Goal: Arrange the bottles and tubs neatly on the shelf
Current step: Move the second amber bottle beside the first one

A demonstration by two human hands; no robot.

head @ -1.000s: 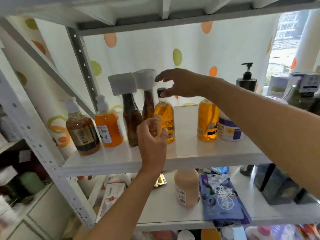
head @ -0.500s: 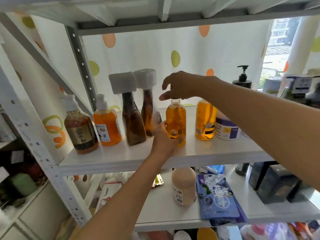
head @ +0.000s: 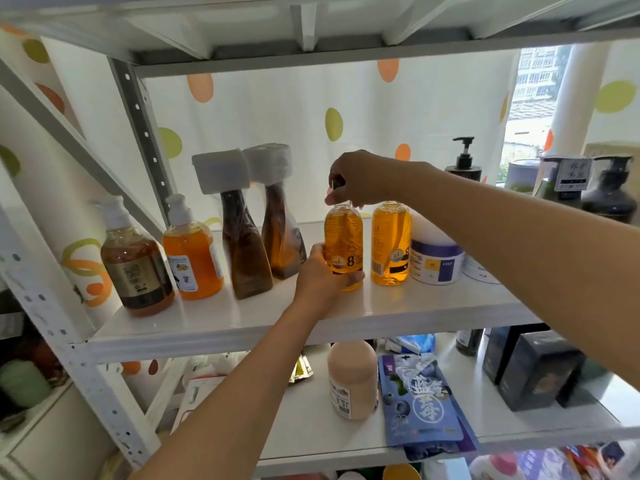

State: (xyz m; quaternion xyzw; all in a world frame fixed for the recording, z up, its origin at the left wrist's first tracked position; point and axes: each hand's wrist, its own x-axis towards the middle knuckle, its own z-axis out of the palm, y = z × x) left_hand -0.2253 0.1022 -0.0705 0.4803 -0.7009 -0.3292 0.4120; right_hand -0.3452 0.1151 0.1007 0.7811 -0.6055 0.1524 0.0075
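Note:
On the white shelf [head: 398, 311] stands a row of bottles. My left hand [head: 320, 277] wraps the base of a small amber bottle marked 8 [head: 343, 237]. My right hand [head: 360, 180] pinches that bottle's top from above. A second amber bottle [head: 390, 242] stands right beside it, then a white tub with a purple band [head: 436, 258]. To the left stand two dark brown bottles with wrapped white tops [head: 244, 244] [head: 282, 233], an orange pump bottle [head: 192, 258] and a brown pump bottle [head: 136, 271].
A black pump bottle [head: 463, 164] and dark containers [head: 609, 192] stand at the back right. The lower shelf holds a beige bottle [head: 351, 377], a blue pouch [head: 420, 400] and black boxes [head: 536, 372]. The shelf post [head: 142, 129] rises at the left, a dotted curtain behind.
The amber bottle marked 8 moved right, close to the second amber bottle. My left hand slid down to its base and my right hand closed on its top.

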